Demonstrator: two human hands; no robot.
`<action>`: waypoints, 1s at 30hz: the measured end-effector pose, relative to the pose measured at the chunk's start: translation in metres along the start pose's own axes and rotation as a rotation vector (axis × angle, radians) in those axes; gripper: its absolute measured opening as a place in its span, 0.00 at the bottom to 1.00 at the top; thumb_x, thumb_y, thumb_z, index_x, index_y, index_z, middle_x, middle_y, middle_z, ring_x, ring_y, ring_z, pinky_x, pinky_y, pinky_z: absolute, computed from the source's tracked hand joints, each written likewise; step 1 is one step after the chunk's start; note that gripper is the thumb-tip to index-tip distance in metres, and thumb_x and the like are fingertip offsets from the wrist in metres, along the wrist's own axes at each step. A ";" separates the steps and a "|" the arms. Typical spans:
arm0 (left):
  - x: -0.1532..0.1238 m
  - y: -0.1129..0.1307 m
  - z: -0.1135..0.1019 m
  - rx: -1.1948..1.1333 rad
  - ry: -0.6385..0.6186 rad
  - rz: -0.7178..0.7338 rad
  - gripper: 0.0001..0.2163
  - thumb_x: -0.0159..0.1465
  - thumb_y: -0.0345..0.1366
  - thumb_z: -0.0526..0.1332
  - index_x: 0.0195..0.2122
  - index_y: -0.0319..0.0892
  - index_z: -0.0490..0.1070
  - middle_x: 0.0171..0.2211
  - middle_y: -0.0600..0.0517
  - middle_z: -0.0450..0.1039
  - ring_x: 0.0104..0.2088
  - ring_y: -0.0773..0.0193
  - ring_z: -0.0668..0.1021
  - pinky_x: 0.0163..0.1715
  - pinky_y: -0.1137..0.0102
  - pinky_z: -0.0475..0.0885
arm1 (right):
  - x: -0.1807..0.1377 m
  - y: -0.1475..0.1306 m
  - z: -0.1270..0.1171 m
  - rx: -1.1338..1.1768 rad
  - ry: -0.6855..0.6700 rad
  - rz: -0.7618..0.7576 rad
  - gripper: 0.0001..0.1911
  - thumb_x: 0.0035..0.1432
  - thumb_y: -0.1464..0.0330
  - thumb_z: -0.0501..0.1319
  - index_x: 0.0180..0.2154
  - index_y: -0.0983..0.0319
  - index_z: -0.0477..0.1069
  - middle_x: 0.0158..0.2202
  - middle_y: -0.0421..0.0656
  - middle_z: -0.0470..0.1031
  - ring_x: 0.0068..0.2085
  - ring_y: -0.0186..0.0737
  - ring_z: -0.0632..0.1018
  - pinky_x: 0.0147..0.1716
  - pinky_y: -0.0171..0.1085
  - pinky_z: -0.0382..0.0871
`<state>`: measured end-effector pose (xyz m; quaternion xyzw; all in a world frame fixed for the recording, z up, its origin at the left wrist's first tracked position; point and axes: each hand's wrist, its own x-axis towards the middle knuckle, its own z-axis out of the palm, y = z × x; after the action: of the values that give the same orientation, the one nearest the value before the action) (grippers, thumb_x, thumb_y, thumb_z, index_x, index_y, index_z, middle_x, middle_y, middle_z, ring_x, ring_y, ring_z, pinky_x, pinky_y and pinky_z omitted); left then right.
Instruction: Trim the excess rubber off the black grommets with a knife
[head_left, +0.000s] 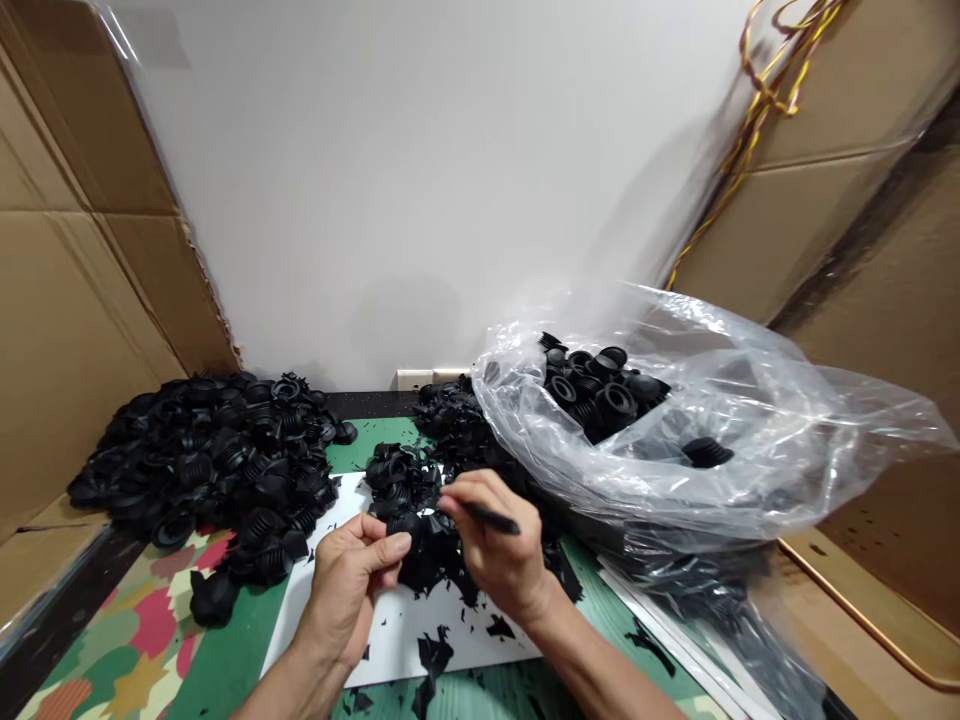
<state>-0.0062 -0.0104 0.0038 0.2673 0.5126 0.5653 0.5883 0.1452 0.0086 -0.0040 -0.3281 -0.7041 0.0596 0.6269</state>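
My left hand (356,570) pinches a black rubber plug (405,528) between thumb and fingers over a white sheet (307,590). In my right hand (499,540) is a slim black pen-like tool (491,517), held like a pencil with its rear end pointing right. Its working tip, near the plug, is too small to make out. Just beyond both hands sits a small heap of black rubber parts (390,470). Torn black scraps (435,655) lie scattered on the sheet between my wrists.
A large pile of ribbed black rubber parts (217,450) stands on the left. On the right, a clear plastic bag (780,420) holds more parts. Black scraps (457,410) are heaped behind my right hand. Cardboard walls (82,240) flank the green tabletop (225,670); a socket strip (420,379) is behind.
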 end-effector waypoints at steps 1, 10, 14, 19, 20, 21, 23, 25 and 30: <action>0.000 0.001 0.000 -0.010 -0.005 -0.013 0.13 0.35 0.30 0.71 0.15 0.40 0.64 0.09 0.60 0.63 0.12 0.76 0.63 0.15 0.78 0.54 | 0.002 0.004 -0.002 -0.008 0.043 0.028 0.06 0.59 0.75 0.58 0.34 0.61 0.73 0.29 0.45 0.75 0.29 0.38 0.77 0.28 0.35 0.73; 0.003 -0.001 -0.003 0.003 0.004 -0.002 0.14 0.35 0.31 0.72 0.16 0.41 0.64 0.09 0.60 0.64 0.11 0.76 0.63 0.15 0.79 0.54 | -0.004 -0.003 0.005 0.362 0.023 0.428 0.05 0.56 0.67 0.63 0.31 0.62 0.75 0.29 0.43 0.76 0.28 0.38 0.77 0.28 0.36 0.74; 0.004 -0.001 -0.003 0.042 0.019 0.011 0.13 0.36 0.32 0.71 0.15 0.40 0.65 0.08 0.59 0.64 0.11 0.76 0.63 0.14 0.79 0.53 | -0.004 -0.012 0.009 0.321 0.022 0.353 0.02 0.55 0.70 0.63 0.31 0.61 0.75 0.28 0.42 0.77 0.28 0.38 0.77 0.28 0.36 0.73; 0.004 -0.001 -0.002 0.059 0.021 0.021 0.13 0.36 0.32 0.71 0.15 0.41 0.65 0.08 0.59 0.65 0.11 0.75 0.63 0.14 0.78 0.53 | -0.004 -0.013 0.011 0.252 0.056 0.269 0.03 0.55 0.73 0.63 0.31 0.61 0.75 0.28 0.42 0.78 0.29 0.38 0.78 0.29 0.35 0.73; 0.003 -0.001 -0.002 0.062 0.023 0.025 0.13 0.36 0.32 0.71 0.14 0.41 0.65 0.08 0.59 0.64 0.11 0.75 0.63 0.14 0.78 0.53 | -0.004 -0.013 0.011 0.244 0.056 0.263 0.03 0.55 0.73 0.63 0.31 0.61 0.75 0.28 0.42 0.78 0.29 0.38 0.78 0.29 0.35 0.73; 0.003 -0.001 -0.002 0.066 0.025 0.029 0.13 0.36 0.32 0.71 0.14 0.41 0.65 0.08 0.59 0.64 0.11 0.75 0.64 0.14 0.78 0.53 | -0.004 -0.013 0.011 0.236 0.055 0.262 0.02 0.55 0.73 0.63 0.31 0.61 0.75 0.28 0.42 0.78 0.29 0.38 0.78 0.29 0.35 0.73; 0.002 -0.001 -0.001 0.077 0.032 0.042 0.12 0.36 0.32 0.71 0.14 0.41 0.65 0.08 0.59 0.64 0.11 0.75 0.64 0.15 0.78 0.53 | -0.005 -0.014 0.012 0.227 0.050 0.263 0.02 0.55 0.73 0.63 0.32 0.61 0.74 0.28 0.43 0.78 0.29 0.38 0.78 0.28 0.35 0.73; 0.001 0.000 0.000 0.092 0.041 0.059 0.12 0.35 0.31 0.70 0.14 0.40 0.65 0.08 0.59 0.64 0.11 0.75 0.64 0.15 0.77 0.54 | -0.006 -0.016 0.012 0.215 0.043 0.256 0.03 0.55 0.73 0.62 0.32 0.60 0.74 0.28 0.42 0.77 0.28 0.38 0.78 0.28 0.35 0.73; -0.001 0.000 0.002 0.108 0.024 0.070 0.13 0.35 0.31 0.71 0.13 0.40 0.64 0.09 0.59 0.64 0.12 0.75 0.63 0.15 0.77 0.54 | -0.005 -0.012 0.008 0.105 -0.040 0.034 0.06 0.58 0.76 0.58 0.34 0.62 0.72 0.29 0.45 0.75 0.28 0.37 0.76 0.26 0.34 0.72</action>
<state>-0.0041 -0.0106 0.0046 0.3096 0.5397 0.5603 0.5468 0.1335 -0.0003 -0.0037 -0.3055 -0.7065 0.1136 0.6281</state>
